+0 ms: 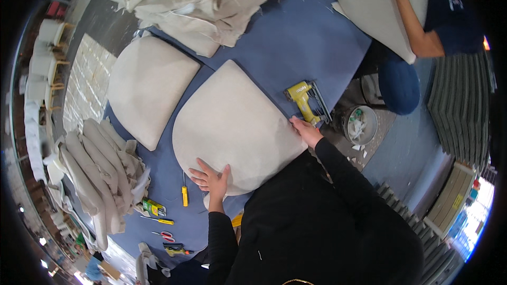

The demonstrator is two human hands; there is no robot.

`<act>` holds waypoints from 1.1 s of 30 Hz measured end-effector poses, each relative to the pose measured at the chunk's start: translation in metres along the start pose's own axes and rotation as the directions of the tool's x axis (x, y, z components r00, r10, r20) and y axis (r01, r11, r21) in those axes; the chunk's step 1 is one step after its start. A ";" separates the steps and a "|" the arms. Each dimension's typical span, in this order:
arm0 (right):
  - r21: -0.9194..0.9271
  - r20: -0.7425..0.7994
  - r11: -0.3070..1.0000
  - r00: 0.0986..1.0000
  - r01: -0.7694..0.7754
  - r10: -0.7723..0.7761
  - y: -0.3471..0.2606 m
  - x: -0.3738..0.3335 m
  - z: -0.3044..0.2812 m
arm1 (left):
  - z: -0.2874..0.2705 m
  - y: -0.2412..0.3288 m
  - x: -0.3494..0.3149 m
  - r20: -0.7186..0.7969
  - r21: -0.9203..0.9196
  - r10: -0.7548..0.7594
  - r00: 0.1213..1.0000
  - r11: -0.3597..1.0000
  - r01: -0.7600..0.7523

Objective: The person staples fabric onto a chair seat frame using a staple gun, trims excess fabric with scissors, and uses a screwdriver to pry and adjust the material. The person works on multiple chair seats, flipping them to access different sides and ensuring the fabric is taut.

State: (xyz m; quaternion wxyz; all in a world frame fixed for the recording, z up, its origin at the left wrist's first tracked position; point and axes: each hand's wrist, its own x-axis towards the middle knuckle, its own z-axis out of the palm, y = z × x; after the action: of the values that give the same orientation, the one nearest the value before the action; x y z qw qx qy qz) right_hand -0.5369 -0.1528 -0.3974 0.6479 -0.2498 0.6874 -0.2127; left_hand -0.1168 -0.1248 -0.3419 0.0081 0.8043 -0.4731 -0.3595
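Note:
A beige upholstered seat cushion (232, 124) lies flat on the blue table (296, 42) in front of me. My left hand (211, 179) presses flat on its near edge, fingers spread. At the cushion's right edge, my right hand (305, 131) rests with its fingers against the fabric. A yellow staple gun (305, 100) lies on the table just beyond my right hand, not held.
A second beige cushion (145, 87) lies to the left. Piled beige fabric (195, 0) fills the far side, rolled covers (97, 174) the left. A yellow-handled screwdriver (184, 192), scissors (165, 236) and small tools lie near me. Another person (422, 21) handles a cushion at right; a bin (360, 125) stands below.

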 end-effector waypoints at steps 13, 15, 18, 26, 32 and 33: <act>0.399 0.233 0.899 0.928 0.182 -0.292 -0.230 0.168 0.081 | -0.012 0.000 0.004 0.093 -0.088 -0.025 0.995 0.996 0.033; 0.418 0.261 0.893 0.920 0.165 -0.292 -0.219 0.158 0.074 | -0.009 -0.002 0.004 0.070 -0.090 -0.029 0.997 0.995 0.035; 0.399 0.290 0.909 0.923 0.124 -0.253 -0.175 0.123 0.054 | -0.008 -0.002 0.002 0.060 -0.096 -0.026 0.998 0.995 0.031; 0.063 0.098 0.996 0.993 0.065 -0.071 0.009 0.001 -0.007 | -0.010 -0.002 -0.001 0.039 -0.108 -0.007 0.999 0.994 0.011; -0.071 0.026 0.982 0.985 0.173 -0.171 0.013 0.025 0.007 | -0.022 -0.059 0.041 -0.548 -0.351 0.042 0.835 0.895 -0.275; -0.045 0.052 0.967 0.967 0.252 -0.249 0.000 0.018 0.016 | -0.024 -0.063 0.046 -0.426 -0.583 -0.105 0.899 0.791 -0.184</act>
State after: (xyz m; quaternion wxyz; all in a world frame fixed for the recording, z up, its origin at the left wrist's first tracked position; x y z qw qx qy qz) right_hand -0.5214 -0.1633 -0.4131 0.6250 -0.3560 0.6404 -0.2693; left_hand -0.0414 -0.1330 -0.3722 0.3804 0.8073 -0.3347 -0.3025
